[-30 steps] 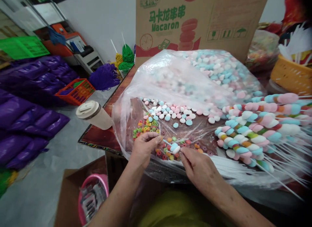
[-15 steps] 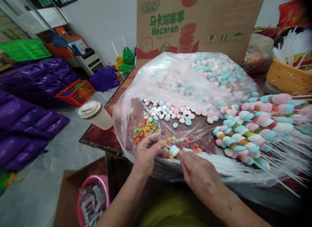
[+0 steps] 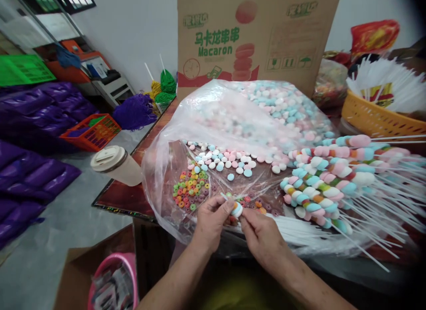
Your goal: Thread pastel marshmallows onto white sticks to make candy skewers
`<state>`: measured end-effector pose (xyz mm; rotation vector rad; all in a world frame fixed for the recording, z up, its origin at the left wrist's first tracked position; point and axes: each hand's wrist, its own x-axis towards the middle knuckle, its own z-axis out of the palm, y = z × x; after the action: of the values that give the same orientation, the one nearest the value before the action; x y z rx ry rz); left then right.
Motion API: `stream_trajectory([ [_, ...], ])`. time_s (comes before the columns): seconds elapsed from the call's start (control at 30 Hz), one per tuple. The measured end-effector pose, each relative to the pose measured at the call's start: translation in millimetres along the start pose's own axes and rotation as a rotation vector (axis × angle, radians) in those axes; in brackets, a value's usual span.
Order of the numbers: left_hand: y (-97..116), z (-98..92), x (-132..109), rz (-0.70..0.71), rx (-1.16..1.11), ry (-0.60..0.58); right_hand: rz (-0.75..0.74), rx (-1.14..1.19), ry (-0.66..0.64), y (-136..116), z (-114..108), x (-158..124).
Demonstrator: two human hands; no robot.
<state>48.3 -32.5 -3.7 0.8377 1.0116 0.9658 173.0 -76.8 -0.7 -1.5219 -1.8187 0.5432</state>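
Between my two hands is a marshmallow skewer (image 3: 237, 210), a thin stick with blue and white candies on it. My right hand (image 3: 262, 234) is closed, pinching it just below the candies. My left hand (image 3: 213, 219) is closed at its upper end, thumb and finger on an orange cereal ring (image 3: 234, 204) against the candies. The stick's tip pokes out above the fingers. Loose coloured cereal rings (image 3: 191, 188) lie just beyond my left hand, with pastel marshmallows (image 3: 229, 158) behind them. Bare white sticks (image 3: 296, 226) lie beside my right hand.
Filled skewers (image 3: 316, 185) are piled at the right. A clear plastic bag (image 3: 199, 103) full of marshmallows spreads over the table before a cardboard box (image 3: 256, 43). A lidded cup (image 3: 116, 165) stands at the left edge. An orange basket (image 3: 376, 117) holds white sticks.
My left hand has brought the orange ring down the stick to the blue and white candies, and the hands are closer together. The camera view has shifted slightly.
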Motion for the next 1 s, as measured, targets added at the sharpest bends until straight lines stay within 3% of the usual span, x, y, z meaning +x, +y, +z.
stream_trajectory([
  [0.07,7.2,4.7,12.9,-0.018,0.163,-0.040,0.047,0.008,0.030,11.3,-10.5,6.8],
  [0.2,34.8,9.3,56.2,0.387,0.923,0.050,0.243,-0.254,0.160,38.1,-36.5,41.3],
  [0.27,42.2,12.4,77.0,0.406,1.320,0.020,0.304,-0.381,0.162,48.5,-39.4,65.4],
  [0.33,41.3,15.6,90.1,0.376,1.460,-0.033,0.328,-0.424,0.144,55.4,-33.4,86.1],
  [0.5,26.0,11.6,85.2,0.484,1.391,-0.145,0.322,-0.421,0.082,55.2,-22.7,93.9],
  [0.63,24.1,8.8,64.6,0.534,1.007,0.086,0.344,-0.255,0.115,36.9,-40.0,72.3],
  [0.7,24.0,13.1,54.5,0.618,0.870,0.167,0.361,-0.059,0.142,25.7,-44.1,64.2],
  [0.87,18.0,23.3,32.9,0.889,0.734,0.084,0.451,0.574,0.194,4.5,-33.5,51.7],
  [1.0,19.1,19.7,16.3,0.875,0.640,0.099,0.496,1.051,0.059,-6.7,-31.1,41.1],
])
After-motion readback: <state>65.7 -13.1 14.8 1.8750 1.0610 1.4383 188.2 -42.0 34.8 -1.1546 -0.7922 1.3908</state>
